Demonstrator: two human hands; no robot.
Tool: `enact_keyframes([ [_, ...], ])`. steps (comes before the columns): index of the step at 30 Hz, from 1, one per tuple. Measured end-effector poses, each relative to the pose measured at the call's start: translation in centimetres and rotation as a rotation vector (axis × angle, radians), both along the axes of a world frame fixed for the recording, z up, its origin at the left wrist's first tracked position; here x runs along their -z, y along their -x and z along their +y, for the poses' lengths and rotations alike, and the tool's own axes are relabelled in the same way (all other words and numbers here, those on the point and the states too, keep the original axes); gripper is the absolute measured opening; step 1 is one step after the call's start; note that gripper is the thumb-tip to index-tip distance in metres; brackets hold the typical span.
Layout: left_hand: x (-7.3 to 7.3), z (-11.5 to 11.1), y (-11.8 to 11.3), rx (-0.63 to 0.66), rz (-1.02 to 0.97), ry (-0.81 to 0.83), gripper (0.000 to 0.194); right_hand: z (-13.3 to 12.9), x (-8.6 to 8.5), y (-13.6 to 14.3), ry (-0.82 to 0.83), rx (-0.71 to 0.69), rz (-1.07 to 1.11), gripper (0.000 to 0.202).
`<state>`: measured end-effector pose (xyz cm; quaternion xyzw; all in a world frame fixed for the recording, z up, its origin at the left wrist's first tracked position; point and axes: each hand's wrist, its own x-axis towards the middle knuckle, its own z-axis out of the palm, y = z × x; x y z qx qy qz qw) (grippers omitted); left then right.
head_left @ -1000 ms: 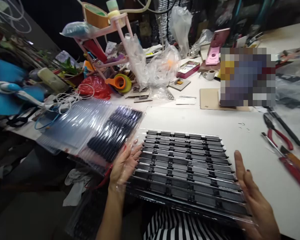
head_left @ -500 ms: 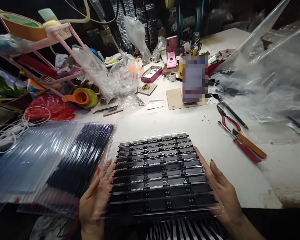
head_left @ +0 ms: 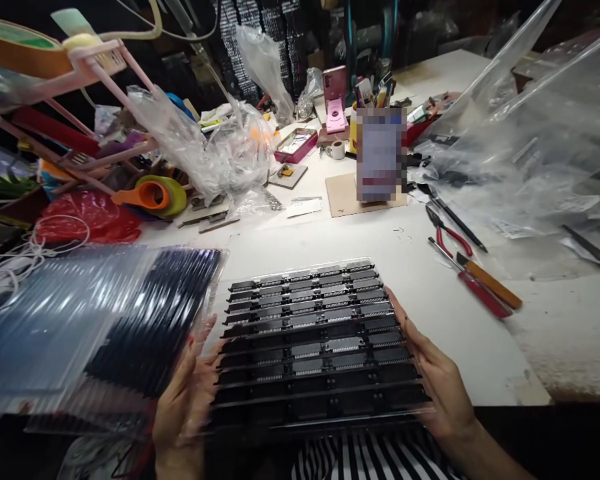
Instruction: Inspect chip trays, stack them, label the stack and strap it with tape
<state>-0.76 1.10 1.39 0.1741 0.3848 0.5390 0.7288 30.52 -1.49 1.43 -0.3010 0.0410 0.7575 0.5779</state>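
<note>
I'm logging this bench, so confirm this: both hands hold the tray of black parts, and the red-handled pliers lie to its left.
Wrong side: in the head view the pliers lie to the right of the tray. The left hand and right hand do hold it.

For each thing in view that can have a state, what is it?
Tray: loaded with rows of dark parts, held
Left hand: holding tray's left side
Right hand: holding tray's right side
Pliers: lying on table, jaws unclear
Pink phone: propped upright
Red bag: crumpled
Pixelated item: upright, unreadable
</note>
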Motion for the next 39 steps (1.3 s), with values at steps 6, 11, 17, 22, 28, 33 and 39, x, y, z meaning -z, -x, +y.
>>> enact_keyframes([
  [6, 0.2, 0.0, 0.3, -0.047, 0.012, 0.031, 0.049, 0.5, -0.2, 0.4, 0.034, 0.044, 0.055, 0.052],
  [11, 0.1, 0.0, 0.2, -0.054, 0.011, 0.037, 0.049, 0.6, -0.1, 0.4, 0.056, -0.072, 0.105, 0.033],
  [17, 0.6, -0.5, 0.2, -0.094, -0.126, -0.071, 0.053, 0.4, -0.3, 0.9, 0.039, -0.017, 0.117, 0.037],
  [22, 1.2, -0.9, 0.9, -0.102, -0.219, -0.118, 0.061, 0.6, -0.2, 1.3, 0.030, -0.050, 0.122, 0.031],
  [28, 1.8, -0.9, 1.9, -0.069, -0.151, -0.111, 0.057, 0.4, -0.1, 1.1, 0.114, -0.120, 0.135, 0.027],
  [33, 1.7, -0.9, 1.8, -0.069, -0.130, -0.133, 0.057, 0.5, 0.2, 0.9, 0.266, -0.017, -0.011, 0.021],
  [39, 1.3, -0.8, 1.4, -0.096, -0.161, -0.086, 0.059, 0.2, 0.2, 0.7, 0.320, 0.025, -0.133, 0.021],
])
